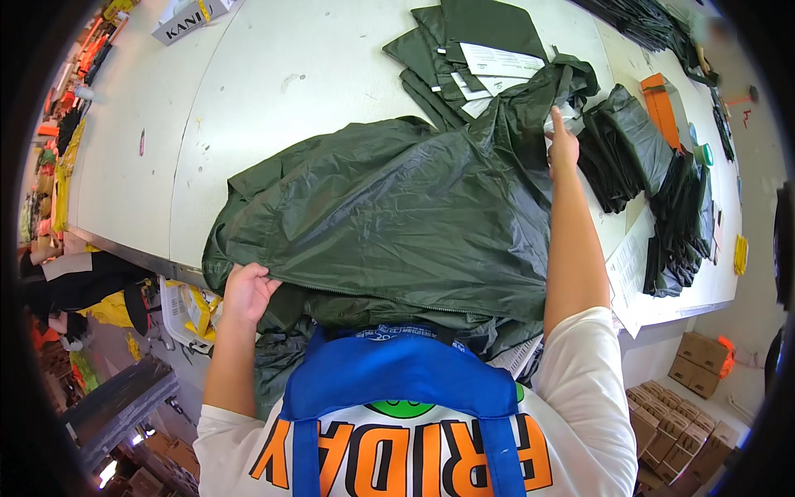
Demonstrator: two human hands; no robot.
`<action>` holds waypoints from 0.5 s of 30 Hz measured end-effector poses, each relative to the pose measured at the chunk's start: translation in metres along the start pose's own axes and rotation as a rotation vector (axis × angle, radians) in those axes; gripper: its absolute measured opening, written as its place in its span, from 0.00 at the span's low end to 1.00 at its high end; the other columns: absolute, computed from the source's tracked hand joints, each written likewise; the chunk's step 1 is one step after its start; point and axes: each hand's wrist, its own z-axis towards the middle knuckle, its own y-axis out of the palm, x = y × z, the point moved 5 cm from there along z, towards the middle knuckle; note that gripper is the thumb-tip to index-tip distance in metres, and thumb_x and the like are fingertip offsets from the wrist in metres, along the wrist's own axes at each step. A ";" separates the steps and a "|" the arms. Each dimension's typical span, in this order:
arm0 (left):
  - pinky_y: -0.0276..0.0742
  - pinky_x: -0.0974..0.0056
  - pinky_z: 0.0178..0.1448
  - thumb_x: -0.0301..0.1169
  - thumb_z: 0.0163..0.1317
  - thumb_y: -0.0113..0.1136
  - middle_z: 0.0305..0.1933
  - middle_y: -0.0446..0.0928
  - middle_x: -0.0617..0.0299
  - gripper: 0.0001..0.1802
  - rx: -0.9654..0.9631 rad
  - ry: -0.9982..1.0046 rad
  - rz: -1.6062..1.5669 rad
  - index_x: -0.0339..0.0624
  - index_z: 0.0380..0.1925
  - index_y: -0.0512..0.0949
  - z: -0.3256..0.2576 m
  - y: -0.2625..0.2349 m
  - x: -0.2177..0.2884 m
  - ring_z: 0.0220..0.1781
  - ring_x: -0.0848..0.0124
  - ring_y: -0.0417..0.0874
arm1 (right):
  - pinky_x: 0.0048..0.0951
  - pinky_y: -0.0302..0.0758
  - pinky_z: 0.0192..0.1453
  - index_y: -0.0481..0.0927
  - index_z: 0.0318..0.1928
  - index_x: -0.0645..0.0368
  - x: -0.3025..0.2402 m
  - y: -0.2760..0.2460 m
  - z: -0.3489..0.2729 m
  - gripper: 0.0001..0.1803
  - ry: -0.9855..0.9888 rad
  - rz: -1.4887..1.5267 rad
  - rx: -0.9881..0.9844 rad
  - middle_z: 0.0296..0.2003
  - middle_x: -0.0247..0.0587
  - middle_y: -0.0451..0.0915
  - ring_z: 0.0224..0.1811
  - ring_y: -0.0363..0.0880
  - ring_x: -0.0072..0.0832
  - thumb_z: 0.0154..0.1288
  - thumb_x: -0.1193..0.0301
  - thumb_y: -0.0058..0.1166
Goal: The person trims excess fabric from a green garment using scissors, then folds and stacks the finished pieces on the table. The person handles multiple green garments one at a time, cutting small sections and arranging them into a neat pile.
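Note:
A dark green rain jacket lies spread sideways over the near part of the white table, its zip edge running along the side closest to me. At the lower left corner, my left hand is closed on the jacket's edge, fingers pinching the fabric. My right hand reaches up to the bunched collar end at the right and is closed on the cloth there, thumb stretched upward. Part of the jacket hangs over the table edge against my blue apron. Behind the collar lie folded dark green garments with white paper sheets.
Right of the jacket are stacks of folded dark green pieces, an orange box, a tape roll and a paper sheet. A white box stands far left on the table. Below left is a white bin.

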 end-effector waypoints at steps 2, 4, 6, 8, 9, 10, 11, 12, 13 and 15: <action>0.75 0.51 0.53 0.20 0.53 0.50 0.63 0.65 0.54 0.39 0.167 0.184 0.075 0.46 0.67 0.54 -0.002 -0.001 0.007 0.54 0.60 0.74 | 0.37 0.72 0.46 0.81 0.41 0.69 -0.012 -0.007 0.003 0.40 -0.086 0.091 0.127 0.37 0.50 0.82 0.39 0.78 0.41 0.56 0.37 0.52; 0.71 0.54 0.55 0.21 0.51 0.53 0.67 0.58 0.55 0.41 0.446 0.374 0.184 0.46 0.68 0.52 -0.014 0.006 0.027 0.56 0.62 0.71 | 0.34 0.68 0.36 0.80 0.34 0.68 -0.027 -0.006 0.006 0.33 -0.115 -0.030 0.109 0.31 0.46 0.79 0.31 0.72 0.35 0.54 0.43 0.60; 0.61 0.52 0.64 0.21 0.50 0.56 0.70 0.51 0.54 0.46 0.529 0.576 0.455 0.47 0.70 0.49 -0.022 0.023 0.048 0.63 0.62 0.63 | 0.29 0.59 0.19 0.78 0.24 0.62 -0.023 0.006 0.028 0.25 -0.148 -0.150 0.045 0.20 0.35 0.72 0.13 0.62 0.23 0.51 0.50 0.66; 0.58 0.52 0.67 0.20 0.49 0.57 0.70 0.51 0.53 0.47 0.583 0.859 0.822 0.47 0.70 0.48 -0.031 0.057 0.061 0.65 0.60 0.61 | 0.29 0.64 0.21 0.77 0.28 0.61 -0.011 0.014 0.040 0.12 0.010 0.118 -0.109 0.20 0.34 0.74 0.16 0.66 0.24 0.54 0.67 0.64; 0.56 0.53 0.69 0.20 0.48 0.58 0.70 0.50 0.52 0.48 0.452 0.885 0.836 0.46 0.70 0.47 -0.035 0.077 0.063 0.68 0.57 0.58 | 0.28 0.68 0.31 0.78 0.34 0.64 -0.025 0.019 0.033 0.10 -0.065 0.259 -0.194 0.27 0.36 0.78 0.25 0.72 0.26 0.55 0.70 0.61; 0.54 0.52 0.71 0.20 0.49 0.56 0.71 0.50 0.51 0.47 0.325 0.874 0.793 0.48 0.71 0.48 -0.034 0.092 0.062 0.71 0.57 0.56 | 0.27 0.71 0.40 0.80 0.39 0.67 -0.046 0.023 0.015 0.11 -0.142 0.399 -0.285 0.35 0.38 0.81 0.34 0.77 0.28 0.57 0.73 0.58; 0.54 0.52 0.71 0.24 0.51 0.57 0.71 0.51 0.50 0.46 0.163 0.846 0.734 0.46 0.70 0.47 -0.033 0.110 0.061 0.71 0.56 0.56 | 0.26 0.71 0.42 0.79 0.40 0.66 -0.078 0.019 -0.017 0.09 -0.335 0.364 -0.304 0.35 0.36 0.81 0.34 0.77 0.26 0.59 0.75 0.55; 0.54 0.52 0.72 0.27 0.52 0.58 0.71 0.52 0.48 0.46 0.005 0.817 0.678 0.44 0.70 0.47 -0.031 0.132 0.061 0.71 0.55 0.56 | 0.28 0.71 0.43 0.79 0.38 0.64 -0.095 0.019 -0.045 0.08 -0.492 0.296 -0.372 0.32 0.38 0.80 0.35 0.76 0.30 0.58 0.74 0.55; 0.55 0.51 0.71 0.32 0.54 0.60 0.70 0.54 0.47 0.46 -0.110 0.785 0.603 0.43 0.70 0.47 -0.031 0.149 0.058 0.71 0.54 0.58 | 0.31 0.72 0.43 0.78 0.36 0.62 -0.128 0.010 -0.112 0.08 -0.867 -0.019 -0.261 0.29 0.42 0.77 0.34 0.74 0.36 0.54 0.75 0.55; 0.55 0.51 0.71 0.43 0.56 0.63 0.68 0.57 0.47 0.49 -0.313 0.632 0.463 0.43 0.70 0.46 -0.021 0.182 0.056 0.70 0.54 0.59 | 0.36 0.74 0.41 0.78 0.31 0.56 -0.128 0.020 -0.219 0.07 -1.121 -0.181 -0.695 0.34 0.43 0.75 0.36 0.74 0.42 0.47 0.76 0.56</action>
